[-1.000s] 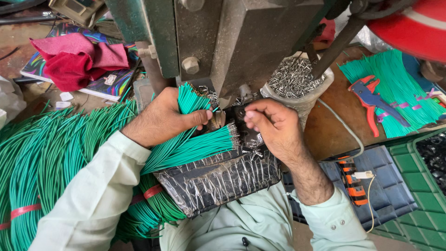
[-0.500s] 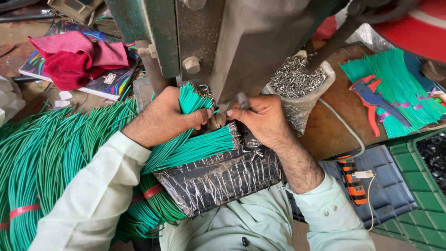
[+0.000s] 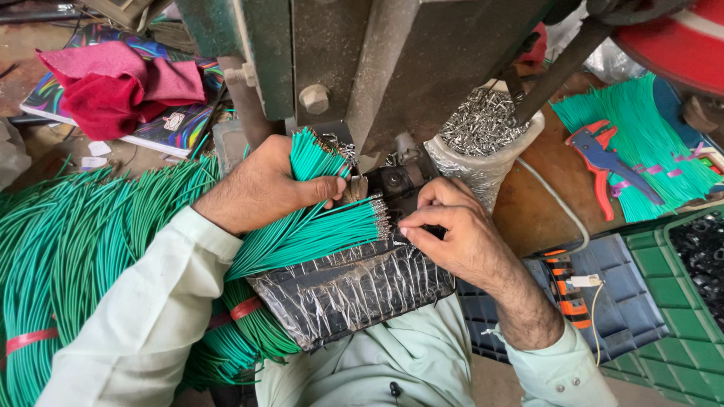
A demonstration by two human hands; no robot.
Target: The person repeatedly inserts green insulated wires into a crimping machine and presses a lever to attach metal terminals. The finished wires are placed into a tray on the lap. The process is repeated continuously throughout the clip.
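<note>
The right hand has its fingers pinched together on something small and dark. It is too tiny to tell what. They sit just at the metal tips of a bunch of green wires.

The left hand is at 9 o'clock from the right one. Its fingers are wrapped tight around that bunch. Some wires stick up past the thumb and some fan out flat toward the right hand. The flat ones have shiny metal ends on them.

Under both hands is a black pad wrapped in clear tape. Right above the hands, at 12 o'clock, stands a big grey press.

At 1 o'clock is a bag of metal bits, quite full. At 3 o'clock a red and blue cutter lies on more green wires on the bench.

At 9 o'clock a huge heap of green wires is tied with red bands. At 10 o'clock lie red cloths.

It looks like only the small bunch in the hand is being worked on. The big heap is likely still to do, so a lot is left.
</note>
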